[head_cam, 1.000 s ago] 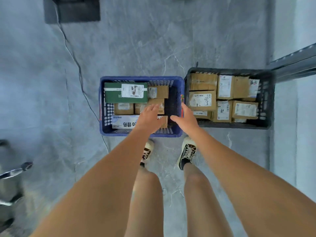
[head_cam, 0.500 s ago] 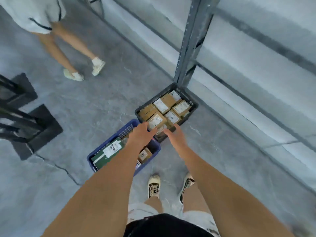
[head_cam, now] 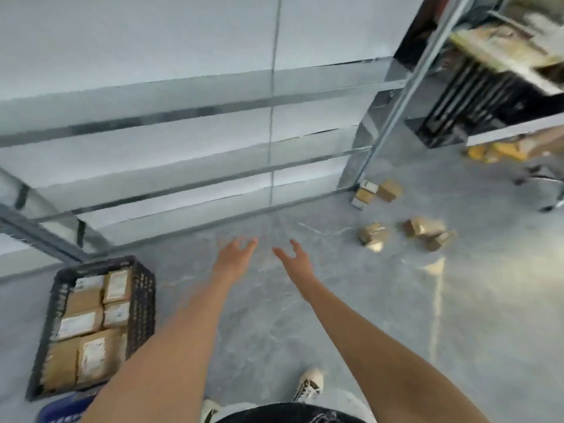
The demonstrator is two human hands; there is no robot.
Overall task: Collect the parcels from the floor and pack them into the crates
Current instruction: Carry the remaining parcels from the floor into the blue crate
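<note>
Brown cardboard parcels (head_cam: 373,234), some white-labelled, lie scattered on the grey floor (head_cam: 305,315) far right of the packed black crate (head_cam: 142,294), while left hand (head_cam: 233,254) and right hand (head_cam: 294,259) reach out empty, fingers loose.

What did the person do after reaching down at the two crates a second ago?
The person turned away from the crates. Both hands came off them: the left hand and right hand now reach out empty over the bare floor, toward loose parcels lying near the shelf post. The black crate stayed full of boxes, now at the left; only a corner of the blue crate shows.
</note>
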